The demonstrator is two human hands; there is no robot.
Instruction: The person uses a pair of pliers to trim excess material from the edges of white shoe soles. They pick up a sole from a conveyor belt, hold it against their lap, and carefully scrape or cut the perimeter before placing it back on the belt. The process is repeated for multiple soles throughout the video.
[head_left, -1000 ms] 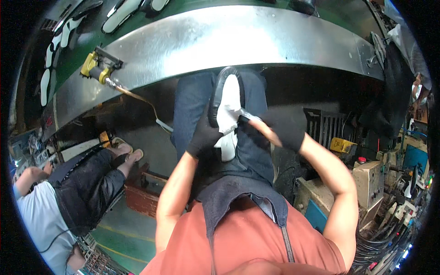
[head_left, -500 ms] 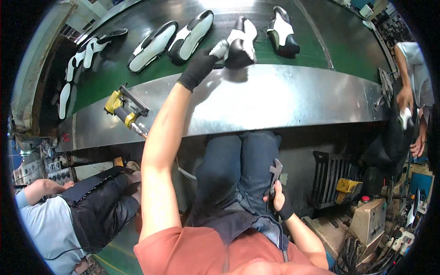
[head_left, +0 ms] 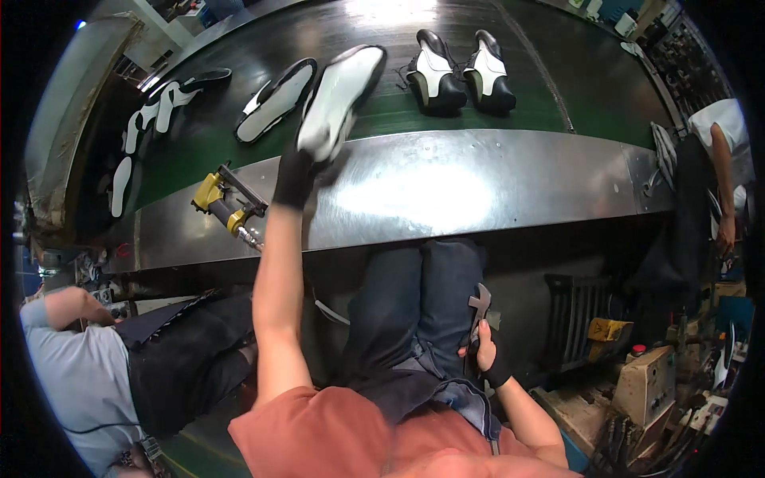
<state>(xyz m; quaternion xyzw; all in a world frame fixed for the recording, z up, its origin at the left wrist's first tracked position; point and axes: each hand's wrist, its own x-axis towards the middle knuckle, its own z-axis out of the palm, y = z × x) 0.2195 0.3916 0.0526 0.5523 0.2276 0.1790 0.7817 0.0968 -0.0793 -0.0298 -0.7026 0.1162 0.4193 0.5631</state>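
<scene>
My left hand (head_left: pixel 296 177), in a black glove, grips the near end of a shoe (head_left: pixel 343 89) whose white underside faces up, at the metal ledge's far edge. Its fingers are partly blurred. Beside it on the belt lies another sole-up shoe (head_left: pixel 277 102). Two black-and-white shoes stand upright to the right, a laced one (head_left: pixel 437 76) and its neighbour (head_left: pixel 489 73). Resting low by my right thigh, my right hand (head_left: pixel 485 350) is closed around a pair of metal pincers (head_left: pixel 478 305), jaws upward.
A yellow pneumatic staple gun (head_left: pixel 227 204) lies on the metal ledge (head_left: pixel 550 179). Shoe parts (head_left: pixel 164 105) and a white insole (head_left: pixel 121 186) are on the green belt at left. One co-worker (head_left: pixel 88 382) sits at left, another (head_left: pixel 721 151) stands at far right. A machine box (head_left: pixel 644 390) is at lower right.
My left hand has let go of the laced shoe, leaving it upright beside the other, and moved left onto a sole-up shoe. The right hand keeps the pincers in place.
</scene>
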